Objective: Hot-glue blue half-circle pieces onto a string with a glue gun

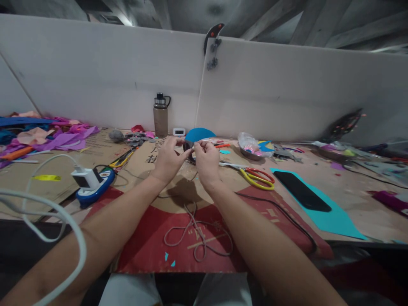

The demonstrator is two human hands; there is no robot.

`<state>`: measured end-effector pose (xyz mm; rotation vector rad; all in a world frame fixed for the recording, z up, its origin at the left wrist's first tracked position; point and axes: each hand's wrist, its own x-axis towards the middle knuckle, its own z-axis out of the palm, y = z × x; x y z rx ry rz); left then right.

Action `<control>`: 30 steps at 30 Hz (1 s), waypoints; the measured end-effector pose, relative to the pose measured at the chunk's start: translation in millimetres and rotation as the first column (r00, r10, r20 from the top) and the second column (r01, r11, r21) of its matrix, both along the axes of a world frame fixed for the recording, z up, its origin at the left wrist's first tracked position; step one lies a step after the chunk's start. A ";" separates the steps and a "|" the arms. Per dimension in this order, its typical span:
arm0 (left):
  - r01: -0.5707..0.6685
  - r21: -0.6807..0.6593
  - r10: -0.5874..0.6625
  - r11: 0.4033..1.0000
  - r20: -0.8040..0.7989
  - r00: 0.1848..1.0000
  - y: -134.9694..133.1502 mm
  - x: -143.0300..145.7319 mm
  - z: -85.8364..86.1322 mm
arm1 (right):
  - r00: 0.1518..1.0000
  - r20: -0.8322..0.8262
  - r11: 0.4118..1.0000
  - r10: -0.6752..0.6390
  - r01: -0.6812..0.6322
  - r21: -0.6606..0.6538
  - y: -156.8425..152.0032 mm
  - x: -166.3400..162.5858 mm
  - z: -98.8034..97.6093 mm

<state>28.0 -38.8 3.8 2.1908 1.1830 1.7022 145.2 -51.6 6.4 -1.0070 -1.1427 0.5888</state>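
Head camera view: a long worktop (347,204) carries a red-and-tan cardboard sheet (140,242), above which close fingertip work is in hand; to do it well, I would steady the left forearm (121,225) and right forearm (255,229) first, then limit both hands to small, matched movements, and lastly press just firmly enough that nothing bends or slips; the scissors (258,176), whose blades point in toward the right wrist, are best nudged aside (a stray elbow finds such things).

As for pose, the forearms reach forward and converge over the cardboard; the left hand (170,158) arches its thumb and index finger toward the middle; the right hand (208,163) meets it from the other side, fingers curled into a pinch; just beyond them shows a blue disc (200,134); between the fingertips, raised over the cardboard, is a small dark piece (188,146); the left grip pinches it, and the right grip seems closed on it too, though the fingers partly hide the contact.
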 end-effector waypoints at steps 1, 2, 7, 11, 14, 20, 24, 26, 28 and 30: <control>0.056 -0.041 -0.055 0.998 0.026 0.998 0.4 0.1 -0.3 | 1.000 0.012 1.000 0.011 -0.011 0.007 -0.8 -0.5 0.1; 0.120 -0.083 -0.115 0.989 0.066 0.991 0.9 0.3 -0.6 | 0.999 0.023 0.999 0.025 -0.025 0.020 -1.2 -0.8 0.0; 0.385 -0.236 -0.305 0.892 0.314 0.899 -0.5 3.2 -0.4 | 0.994 0.059 0.994 0.095 -0.098 0.056 -1.1 -0.7 -1.6; 0.496 -0.335 -0.308 0.801 0.481 0.821 -3.6 6.4 1.9 | 0.985 0.130 0.992 0.111 -0.118 0.048 -2.2 0.4 -2.2; 0.533 -0.370 -0.279 0.761 0.555 0.783 -1.4 8.0 0.5 | 0.978 0.174 0.991 0.111 -0.122 0.052 -2.3 1.1 -3.1; 0.485 -0.355 -0.268 0.799 0.511 0.816 0.8 5.5 2.0 | 0.947 0.322 0.994 -0.016 -0.019 0.105 -0.2 4.7 -6.1; 0.333 -0.423 -0.177 0.843 0.366 0.913 0.1 -1.7 9.1 | 0.907 0.417 0.993 -0.059 0.009 0.119 2.0 7.0 -10.0; 0.318 -0.431 -0.158 0.844 0.366 0.917 1.6 -4.9 10.5 | 0.886 0.459 0.993 -0.059 0.002 0.122 2.6 7.3 -11.6; 0.337 -0.437 -0.168 0.834 0.381 0.909 2.9 -6.5 10.8 | 0.870 0.489 0.992 -0.059 -0.002 0.125 2.5 7.4 -12.4; 0.348 -0.448 -0.179 0.824 0.377 0.909 2.9 -6.1 10.6 | 0.854 0.515 0.992 -0.069 0.004 0.128 1.9 7.7 -12.5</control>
